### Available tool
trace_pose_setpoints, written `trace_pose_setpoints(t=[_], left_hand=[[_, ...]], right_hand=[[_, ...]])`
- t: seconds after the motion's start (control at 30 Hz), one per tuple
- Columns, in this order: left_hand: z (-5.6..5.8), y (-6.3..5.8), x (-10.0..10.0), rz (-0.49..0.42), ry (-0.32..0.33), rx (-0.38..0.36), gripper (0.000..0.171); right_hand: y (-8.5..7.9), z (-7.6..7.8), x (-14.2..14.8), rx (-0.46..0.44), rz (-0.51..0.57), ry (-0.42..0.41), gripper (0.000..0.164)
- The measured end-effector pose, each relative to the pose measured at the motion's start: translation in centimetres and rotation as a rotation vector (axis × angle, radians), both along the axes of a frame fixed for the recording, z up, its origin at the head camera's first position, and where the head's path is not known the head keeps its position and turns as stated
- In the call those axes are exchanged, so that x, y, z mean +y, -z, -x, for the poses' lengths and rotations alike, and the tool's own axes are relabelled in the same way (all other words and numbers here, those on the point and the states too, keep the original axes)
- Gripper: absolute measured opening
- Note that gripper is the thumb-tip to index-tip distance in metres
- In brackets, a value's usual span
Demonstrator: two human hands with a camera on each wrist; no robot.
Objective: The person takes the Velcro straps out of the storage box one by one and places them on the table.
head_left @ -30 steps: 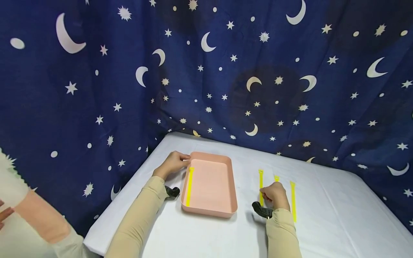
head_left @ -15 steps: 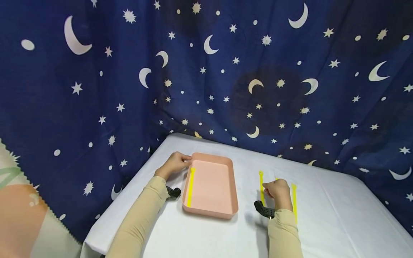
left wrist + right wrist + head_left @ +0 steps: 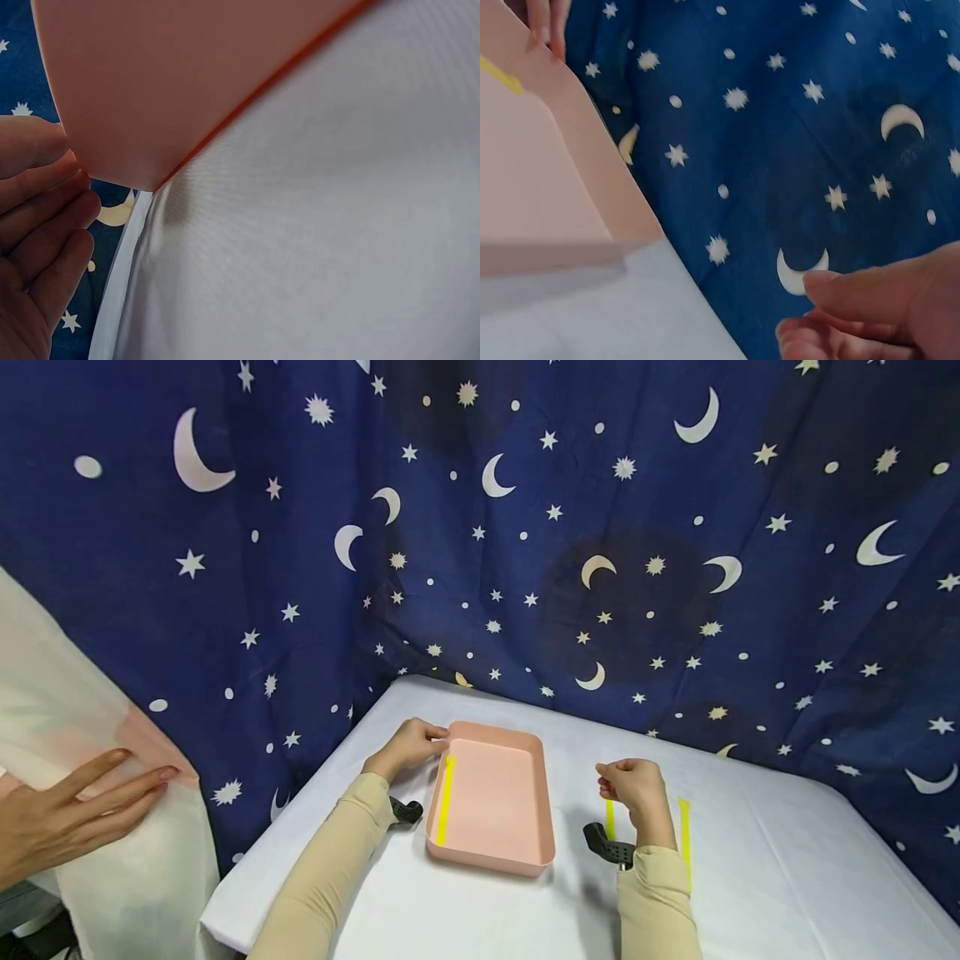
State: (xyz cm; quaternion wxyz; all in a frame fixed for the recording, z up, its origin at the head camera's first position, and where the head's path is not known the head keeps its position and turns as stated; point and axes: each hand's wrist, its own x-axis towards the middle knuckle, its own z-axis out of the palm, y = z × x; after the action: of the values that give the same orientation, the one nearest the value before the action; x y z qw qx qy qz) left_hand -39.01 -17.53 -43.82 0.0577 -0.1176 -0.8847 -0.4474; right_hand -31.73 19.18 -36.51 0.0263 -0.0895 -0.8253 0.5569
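At the far left corner of a shallow pink tray (image 3: 491, 806), my left hand (image 3: 408, 747) pinches the rim. In the left wrist view its fingers (image 3: 56, 214) lie along the tray's outer wall. One flat yellow strap (image 3: 446, 802) with a wider head lies inside the tray. My right hand (image 3: 633, 789) hovers over the table to the right, fingers curled and thumb close to them. No object shows in its grasp in the right wrist view, though part is cut off. A yellow strap (image 3: 610, 818) lies partly under it, another strap (image 3: 685, 843) beside it.
A white cloth covers the table (image 3: 787, 860). A dark blue curtain (image 3: 480, 527) with moons and stars hangs behind and at the left. Another person's hand (image 3: 82, 810) rests on pale patterned fabric (image 3: 150, 852) at the left.
My right hand has risen from the straps and moved slightly away from me; the middle strap's head has gone from sight. The other person's hand has come into view. My left hand stays put.
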Motion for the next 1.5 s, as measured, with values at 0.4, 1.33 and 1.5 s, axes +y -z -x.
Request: trace_pose_setpoints(t=[0.4,1.33,1.5], left_hand=[[0.1,-0.1,-0.1,-0.014,-0.019,-0.001,0.032],[0.0,0.3,0.1,0.002,-0.014,0.006,0.031],[0.0,0.3,0.0,-0.005,-0.009,0.016,0.031]], right_hand=[[-0.7,0.0,-7.0,0.070,-0.107,-0.128,0.018],[3.1,-2.5,-16.8,0.102,-0.396,-0.380,0.023],[4.2,-2.8,-18.2,0.094,-0.408,-0.413,0.022]])
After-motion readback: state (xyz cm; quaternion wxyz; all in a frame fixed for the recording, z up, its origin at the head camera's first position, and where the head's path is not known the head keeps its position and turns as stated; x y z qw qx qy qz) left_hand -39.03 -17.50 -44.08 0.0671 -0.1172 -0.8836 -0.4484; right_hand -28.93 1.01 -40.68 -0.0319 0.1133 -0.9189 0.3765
